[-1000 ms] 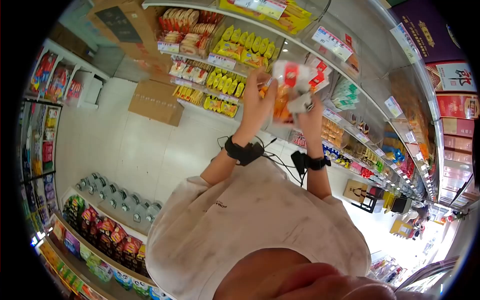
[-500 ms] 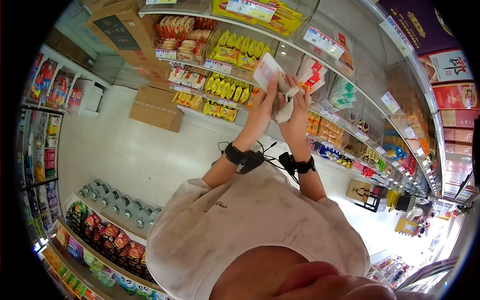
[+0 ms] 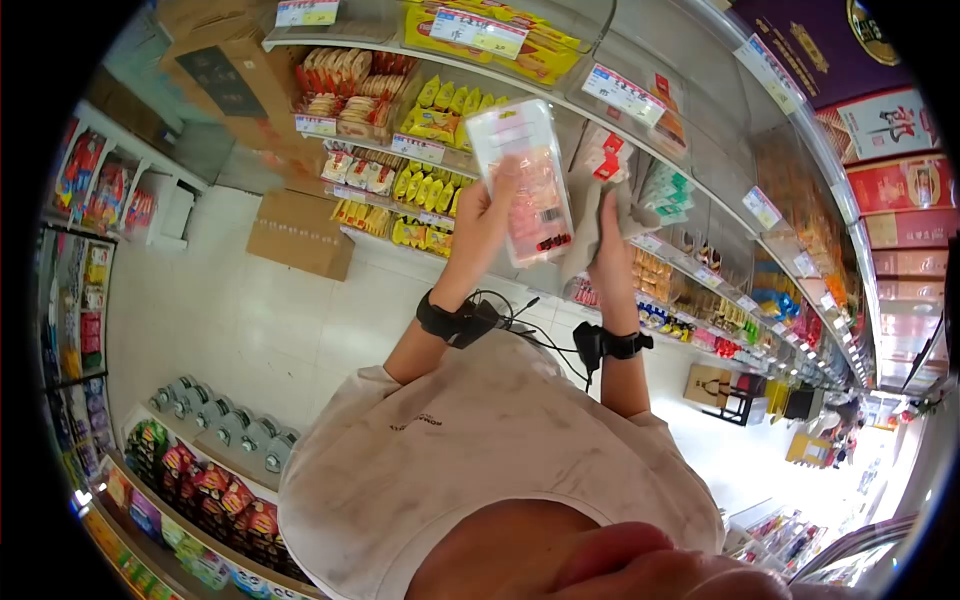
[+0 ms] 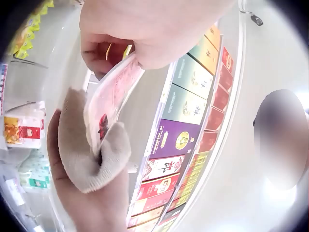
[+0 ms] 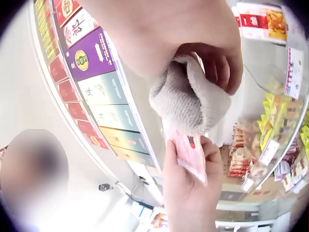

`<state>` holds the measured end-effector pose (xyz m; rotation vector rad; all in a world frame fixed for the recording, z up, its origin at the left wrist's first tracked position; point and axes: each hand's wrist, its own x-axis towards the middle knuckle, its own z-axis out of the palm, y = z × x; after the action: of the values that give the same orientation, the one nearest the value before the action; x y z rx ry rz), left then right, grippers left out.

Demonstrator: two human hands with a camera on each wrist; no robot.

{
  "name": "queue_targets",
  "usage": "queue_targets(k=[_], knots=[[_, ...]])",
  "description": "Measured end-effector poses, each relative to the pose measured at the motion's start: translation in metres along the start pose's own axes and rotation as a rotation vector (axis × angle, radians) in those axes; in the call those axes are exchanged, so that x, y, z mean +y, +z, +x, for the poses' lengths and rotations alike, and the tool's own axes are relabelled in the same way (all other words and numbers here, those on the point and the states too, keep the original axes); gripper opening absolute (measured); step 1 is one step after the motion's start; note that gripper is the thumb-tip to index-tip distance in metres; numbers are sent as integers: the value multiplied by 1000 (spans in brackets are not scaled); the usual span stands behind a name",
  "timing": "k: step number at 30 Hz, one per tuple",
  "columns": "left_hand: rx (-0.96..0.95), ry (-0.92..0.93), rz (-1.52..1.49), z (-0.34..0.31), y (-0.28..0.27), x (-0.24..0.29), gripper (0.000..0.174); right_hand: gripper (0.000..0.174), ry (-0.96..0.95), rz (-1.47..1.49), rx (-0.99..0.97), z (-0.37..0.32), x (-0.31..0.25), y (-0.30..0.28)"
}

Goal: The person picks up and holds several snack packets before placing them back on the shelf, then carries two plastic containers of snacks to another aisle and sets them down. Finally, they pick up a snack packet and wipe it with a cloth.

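Observation:
My left hand (image 3: 475,228) pinches a flat clear package (image 3: 540,215) by its left side, thumb across its face; pinkish contents and a dark red patch show through. My right hand (image 3: 614,255) holds a folded grey cloth (image 3: 582,245) just right of the package. In the left wrist view the cloth (image 4: 79,150) folds around the package's lower end (image 4: 108,104). From the right wrist, my right hand (image 5: 178,34) curls round the cloth (image 5: 193,104), with the package (image 5: 190,154) beyond it in my left hand (image 5: 188,198).
Shelves with yellow snack packs (image 3: 430,180), round biscuits (image 3: 355,85) and price tags (image 3: 466,32) stand in front. Boxed goods (image 3: 900,185) line the right. A cardboard box (image 3: 300,235) is on the floor; large bottles (image 3: 225,420) stand at lower left.
The package has turned its broad face toward the head view and moved left with my left hand. The cloth, bunched against it half a second ago, now hangs at its right side.

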<state>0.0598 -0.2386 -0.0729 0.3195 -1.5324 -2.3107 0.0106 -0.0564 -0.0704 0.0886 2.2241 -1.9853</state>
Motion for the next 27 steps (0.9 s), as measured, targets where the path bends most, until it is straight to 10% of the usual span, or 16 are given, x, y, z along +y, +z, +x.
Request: queue_targets(k=[3, 20, 27], knots=[[53, 116, 86, -6, 4, 17, 41, 47, 12, 426, -255, -24, -2, 18], [-30, -56, 17, -33, 8, 59, 40, 36, -281, -39, -368, -83, -39, 12], [-27, 492, 228, -29, 39, 28, 68, 24, -503, -166, 2, -61, -40, -10]])
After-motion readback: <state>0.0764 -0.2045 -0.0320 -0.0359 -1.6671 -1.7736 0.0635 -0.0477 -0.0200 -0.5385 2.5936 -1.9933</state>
